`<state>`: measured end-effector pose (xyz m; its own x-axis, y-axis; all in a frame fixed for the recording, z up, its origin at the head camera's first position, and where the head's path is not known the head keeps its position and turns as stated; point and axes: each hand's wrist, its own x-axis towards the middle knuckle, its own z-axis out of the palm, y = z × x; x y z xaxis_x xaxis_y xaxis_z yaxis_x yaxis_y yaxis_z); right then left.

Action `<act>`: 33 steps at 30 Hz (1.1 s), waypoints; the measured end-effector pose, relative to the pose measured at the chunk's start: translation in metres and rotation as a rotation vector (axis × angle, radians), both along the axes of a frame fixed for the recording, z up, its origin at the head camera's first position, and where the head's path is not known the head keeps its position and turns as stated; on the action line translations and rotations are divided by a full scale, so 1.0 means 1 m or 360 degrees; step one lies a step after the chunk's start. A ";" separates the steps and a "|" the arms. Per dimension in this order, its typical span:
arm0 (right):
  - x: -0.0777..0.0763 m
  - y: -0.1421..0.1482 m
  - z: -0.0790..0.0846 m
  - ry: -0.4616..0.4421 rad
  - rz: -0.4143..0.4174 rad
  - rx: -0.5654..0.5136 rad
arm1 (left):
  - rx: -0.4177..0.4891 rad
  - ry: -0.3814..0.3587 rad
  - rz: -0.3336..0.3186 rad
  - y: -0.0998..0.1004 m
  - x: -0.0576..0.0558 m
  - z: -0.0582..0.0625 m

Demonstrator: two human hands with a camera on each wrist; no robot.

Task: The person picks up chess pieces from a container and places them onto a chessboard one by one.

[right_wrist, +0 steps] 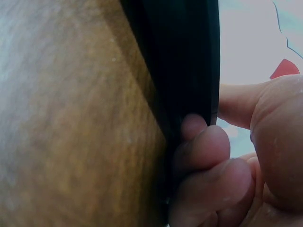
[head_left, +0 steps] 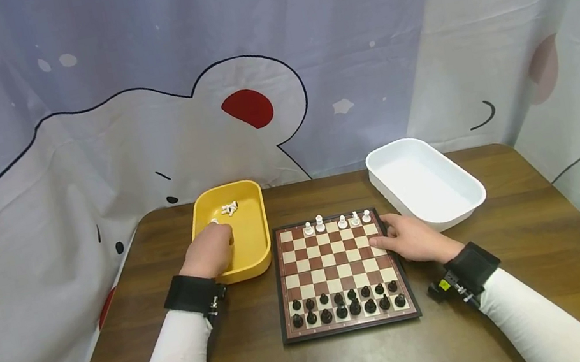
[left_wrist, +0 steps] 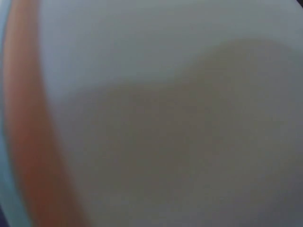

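Note:
A chessboard (head_left: 315,275) lies on the table. Two rows of black chess pieces (head_left: 341,311) fill its near side, and several white chess pieces (head_left: 320,224) stand along the far row. My right hand (head_left: 415,238) grips the board's right edge, thumb on top and fingers against the side, as the right wrist view also shows at the dark board edge (right_wrist: 189,56). Inside the yellow tray (head_left: 248,272) is my left hand (head_left: 208,250), its fingertips hidden by the hand itself. White pieces (head_left: 229,209) lie in that tray, one right by the left hand. The left wrist view is blurred.
A white tray (head_left: 430,182) stands at the back right, beyond the right hand. The wooden table (head_left: 368,361) ends at a patterned curtain (head_left: 174,149) behind it.

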<state>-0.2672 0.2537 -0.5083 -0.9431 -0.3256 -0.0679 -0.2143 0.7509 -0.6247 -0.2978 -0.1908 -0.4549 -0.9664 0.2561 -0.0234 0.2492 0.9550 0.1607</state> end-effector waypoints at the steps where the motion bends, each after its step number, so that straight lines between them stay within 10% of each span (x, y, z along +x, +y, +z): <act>1: 0.000 0.000 0.000 0.0000 0.0000 0.0001 | 0.0010 0.0003 0.0000 0.000 -0.001 0.000; 33: -0.001 0.001 -0.001 0.0004 -0.0001 -0.0008 | 0.0454 0.0401 -0.0118 0.016 0.001 0.013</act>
<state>-0.2684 0.2546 -0.5095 -0.9435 -0.3252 -0.0638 -0.2154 0.7480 -0.6277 -0.2968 -0.1752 -0.4418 -0.9114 0.2873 0.2945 0.3813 0.8587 0.3423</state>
